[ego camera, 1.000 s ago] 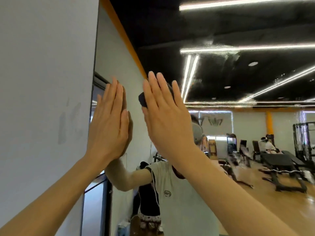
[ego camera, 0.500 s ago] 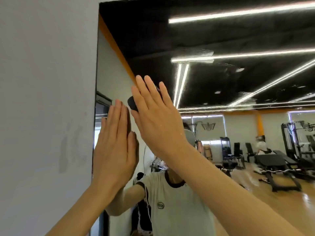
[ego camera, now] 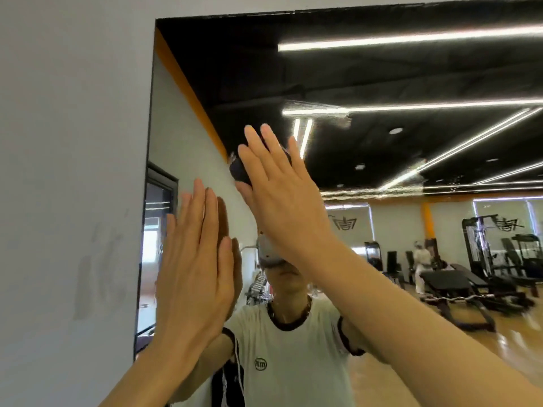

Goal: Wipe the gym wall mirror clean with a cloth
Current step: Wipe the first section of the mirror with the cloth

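The wall mirror (ego camera: 382, 69) fills the right of the view; its top edge and left edge show. My right hand (ego camera: 282, 195) lies flat against the glass with fingers up, pressing a dark cloth (ego camera: 239, 171) that peeks out on the left of the palm. My left hand (ego camera: 197, 268) rests flat on the glass lower down, near the mirror's left edge, fingers together and nothing in it. Hazy smears (ego camera: 317, 110) show on the glass above and to the right of the cloth.
A plain grey wall (ego camera: 73, 142) adjoins the mirror on the left, with faint dark marks (ego camera: 97, 274). The mirror reflects me, ceiling strip lights, weight benches (ego camera: 458, 286), a cable machine (ego camera: 493, 242) and another person far back.
The view has tilted up, so the mirror's top edge has come into sight. My left hand has slid down the glass, below my right hand. The right hand still presses the cloth near the same spot.
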A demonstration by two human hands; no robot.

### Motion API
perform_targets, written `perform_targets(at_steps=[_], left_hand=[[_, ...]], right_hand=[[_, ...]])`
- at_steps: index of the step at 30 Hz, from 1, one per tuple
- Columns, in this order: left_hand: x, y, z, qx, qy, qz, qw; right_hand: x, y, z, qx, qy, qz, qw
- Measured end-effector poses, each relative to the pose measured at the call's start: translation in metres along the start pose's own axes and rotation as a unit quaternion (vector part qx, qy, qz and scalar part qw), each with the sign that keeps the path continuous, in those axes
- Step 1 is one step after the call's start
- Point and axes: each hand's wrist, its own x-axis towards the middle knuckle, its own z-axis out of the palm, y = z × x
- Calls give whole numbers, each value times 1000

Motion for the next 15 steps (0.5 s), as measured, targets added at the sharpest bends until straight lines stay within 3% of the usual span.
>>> perform_targets(at_steps=[2,6,8,11,15], left_hand=[[0,9,5,-6,-9,15,1000],[-6,11,18,-18,-17,41,999],[-8,11,21,-13,-14,49,999],[-8,10,23,11,-5,60,998],[-8,11,22,23,-1,56,998]], right_hand=[[-6,37,-13,-8,-10,54,998],[-40,123,-43,19,28,258,965],[-37,114,-42,18,48,299,953],[-5,52,-23,42,73,195,977],[26,7,5,-20,28,9,999]])
